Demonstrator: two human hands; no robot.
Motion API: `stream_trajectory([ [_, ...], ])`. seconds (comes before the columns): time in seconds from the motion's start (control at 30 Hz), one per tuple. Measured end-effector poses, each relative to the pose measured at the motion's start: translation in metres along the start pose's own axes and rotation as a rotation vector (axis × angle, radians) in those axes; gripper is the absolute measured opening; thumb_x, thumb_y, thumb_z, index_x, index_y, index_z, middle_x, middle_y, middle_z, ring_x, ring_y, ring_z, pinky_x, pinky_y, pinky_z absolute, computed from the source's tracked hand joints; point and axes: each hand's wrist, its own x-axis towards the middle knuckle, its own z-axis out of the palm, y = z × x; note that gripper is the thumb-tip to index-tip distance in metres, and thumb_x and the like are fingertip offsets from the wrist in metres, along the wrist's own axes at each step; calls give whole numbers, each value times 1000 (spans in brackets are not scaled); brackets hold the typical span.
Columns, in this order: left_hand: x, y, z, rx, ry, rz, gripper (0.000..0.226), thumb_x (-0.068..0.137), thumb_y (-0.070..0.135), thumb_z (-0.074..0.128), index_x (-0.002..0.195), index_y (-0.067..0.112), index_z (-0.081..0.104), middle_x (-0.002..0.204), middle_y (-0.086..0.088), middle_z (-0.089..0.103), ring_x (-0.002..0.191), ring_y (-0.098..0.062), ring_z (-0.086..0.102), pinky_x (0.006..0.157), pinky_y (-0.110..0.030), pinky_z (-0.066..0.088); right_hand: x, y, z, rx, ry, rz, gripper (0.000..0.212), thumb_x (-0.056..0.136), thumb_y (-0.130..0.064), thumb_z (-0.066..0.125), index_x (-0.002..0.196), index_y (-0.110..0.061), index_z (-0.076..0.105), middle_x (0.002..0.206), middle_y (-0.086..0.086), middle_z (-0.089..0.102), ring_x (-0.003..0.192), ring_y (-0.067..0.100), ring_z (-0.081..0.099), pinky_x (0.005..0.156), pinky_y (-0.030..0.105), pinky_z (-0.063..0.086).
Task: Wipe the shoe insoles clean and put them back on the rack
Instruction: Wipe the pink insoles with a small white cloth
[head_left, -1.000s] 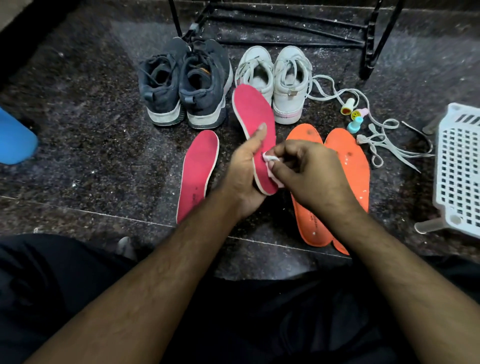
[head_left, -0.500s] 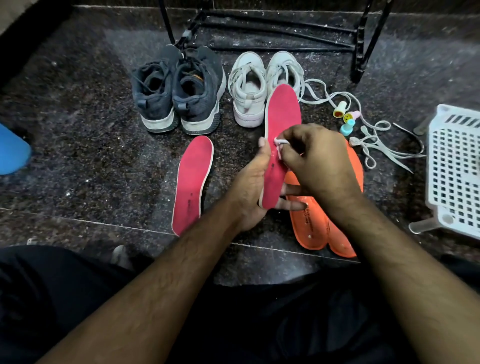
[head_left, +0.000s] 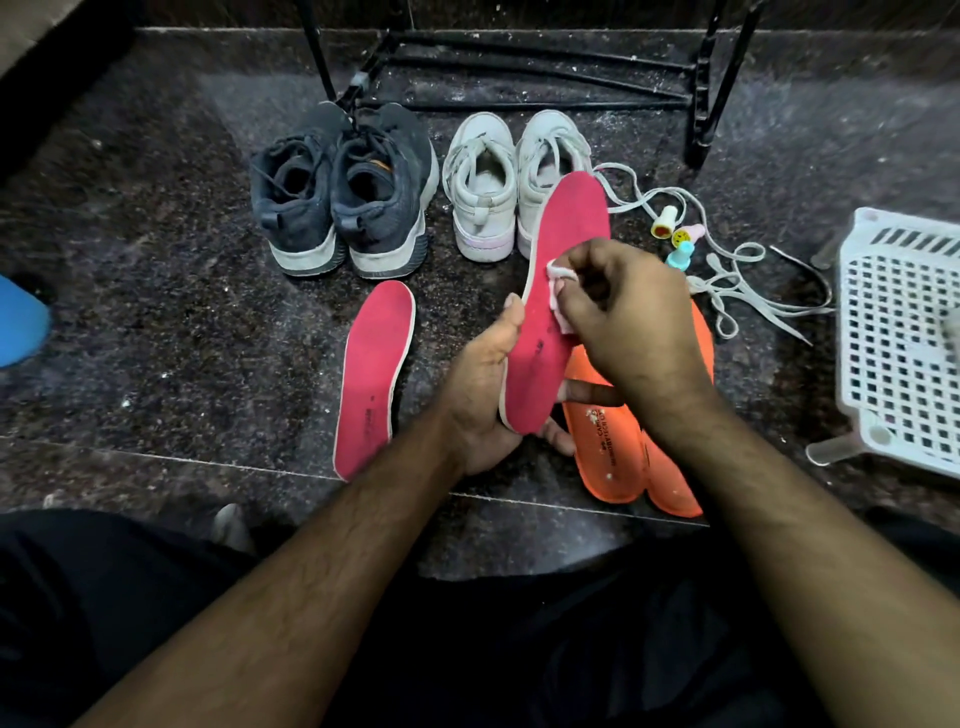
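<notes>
My left hand (head_left: 485, 384) grips the heel end of a pink insole (head_left: 563, 270) and holds it tilted up above the floor. My right hand (head_left: 628, 317) pinches a small white wipe (head_left: 558, 275) and presses it against the middle of that insole. A second pink insole (head_left: 371, 376) lies flat on the floor to the left. Two orange insoles (head_left: 618, 457) lie under my hands, partly hidden. The black metal shoe rack (head_left: 524, 67) stands at the back.
A dark grey pair of sneakers (head_left: 343, 192) and a white pair (head_left: 498, 182) sit in front of the rack. Loose white laces (head_left: 727, 280) and small coloured bottles (head_left: 675, 234) lie to the right. A white plastic basket (head_left: 904, 332) stands at the right edge, a blue object (head_left: 21, 322) at the left.
The held pink insole has swung to the right and more upright. My right hand with the wipe has moved from the heel area up to the insole's middle.
</notes>
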Motion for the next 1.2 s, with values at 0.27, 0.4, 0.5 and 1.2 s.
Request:
stream_trajectory([
  [0.27,5,6,-4,-217,52,75,48,101,37,36,121,3,63,112,-15,68,104,-25,65,92,-38,55,-41,-15,14,-139,-145,-237,11,78,-9,70,86,-16,71,81,1,63,78,18,57,74,33,42],
  [0.4,4,2,-3,-29,-4,88,42,101,42,35,117,13,60,89,-6,68,68,-22,67,38,-31,49,-13,-6,-1,-149,-18,-219,12,81,-11,68,91,-15,71,87,4,64,81,18,59,76,30,43],
  [0.5,2,1,-1,-10,16,61,49,97,47,38,131,14,52,97,-10,62,74,-27,67,39,-33,51,9,-1,-10,-160,56,-191,17,85,-14,66,100,-17,74,93,0,67,88,16,62,82,24,44],
  [1.2,7,7,-15,-161,84,46,57,101,54,30,107,14,71,101,-9,71,89,-27,69,77,-50,58,-13,-11,6,-163,-200,-353,24,77,-5,62,92,-17,76,94,3,68,88,21,65,80,24,41],
])
